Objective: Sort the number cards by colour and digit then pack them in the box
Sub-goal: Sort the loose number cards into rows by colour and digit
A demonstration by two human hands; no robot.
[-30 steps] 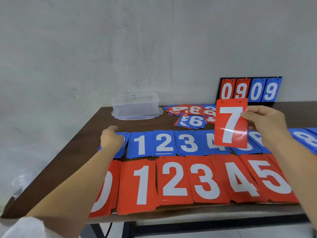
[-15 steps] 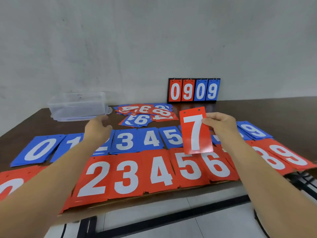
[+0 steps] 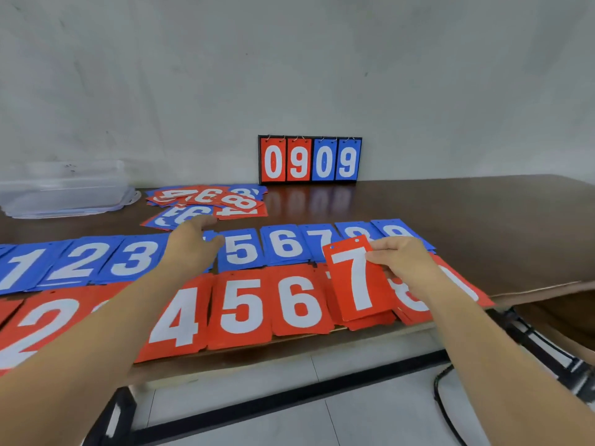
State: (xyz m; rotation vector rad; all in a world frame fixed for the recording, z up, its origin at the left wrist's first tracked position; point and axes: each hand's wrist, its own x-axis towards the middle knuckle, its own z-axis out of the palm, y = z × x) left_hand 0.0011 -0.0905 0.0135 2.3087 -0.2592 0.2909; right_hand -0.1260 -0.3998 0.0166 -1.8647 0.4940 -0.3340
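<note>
Red plastic card with a white 7 (image 3: 357, 278) and two punched holes along its top edge, pinched at its upper right edge by the right hand (image 3: 402, 262), thumb on the printed face and fingers behind. The card tilts to the left, and its lower end sits over a stack of red cards (image 3: 370, 321) in the front row, between the red 6 card (image 3: 297, 300) and the red 8 card (image 3: 410, 299).

The left hand (image 3: 190, 246) reaches forward over the back row with its fingers loosely stretched out, holding nothing. It covers the spot between the blue 3 card (image 3: 135, 257) and the blue 5 card (image 3: 241, 249); whether it touches the card beneath cannot be told.

Both rows lie on a dark brown wooden table (image 3: 450, 214): blue cards run in rising digits along the back and red cards along the near edge.

Beyond the blue row lies a loose heap of mixed red and blue cards (image 3: 206, 201). To its left, at the table's far left, stands a clear plastic box (image 3: 64, 188). A black flip scoreboard (image 3: 309, 159) leans upright against the grey wall, showing red 0 and 9, then blue 0 and 9.
</note>
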